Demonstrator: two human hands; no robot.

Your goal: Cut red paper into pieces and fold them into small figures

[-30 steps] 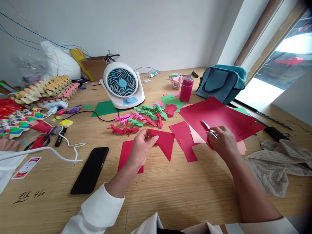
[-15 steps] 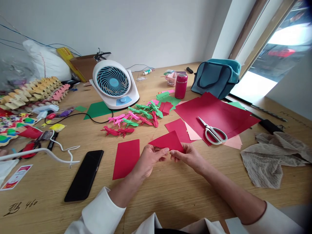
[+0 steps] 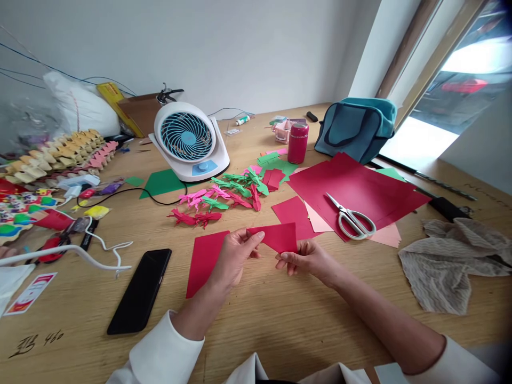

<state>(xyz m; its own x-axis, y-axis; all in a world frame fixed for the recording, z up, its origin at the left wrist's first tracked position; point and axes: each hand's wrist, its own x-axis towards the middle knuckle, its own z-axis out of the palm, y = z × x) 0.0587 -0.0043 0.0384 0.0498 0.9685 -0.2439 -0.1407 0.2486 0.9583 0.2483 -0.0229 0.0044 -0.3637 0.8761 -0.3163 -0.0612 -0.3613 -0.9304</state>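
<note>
Between my hands is a small folded piece of red paper [image 3: 282, 236], raised above the table. My left hand [image 3: 235, 256] pinches its left corner, thumb on top. At the lower right corner, my right hand [image 3: 306, 258] has its fingers curled, with the thumb and forefinger at the paper's edge; part of that grip is hidden. A flat red sheet [image 3: 202, 258] lies under and beside my left wrist. Just beyond the paper lies another red sheet [image 3: 294, 213]. Folded paper figures [image 3: 240, 184] in green, pink and red are heaped farther off.
White-handled scissors [image 3: 352, 218] rest on a large red sheet [image 3: 356, 184] at the right. A phone [image 3: 140, 290] lies left of my left forearm. Behind stand a fan [image 3: 188, 138], a red flask [image 3: 298, 143] and a blue bag [image 3: 354, 130]. A crumpled cloth [image 3: 444, 266] lies far right.
The folded red paper has turned in my hands, its top edge now nearly level. My left hand has moved slightly left and up, and the hands are farther apart.
</note>
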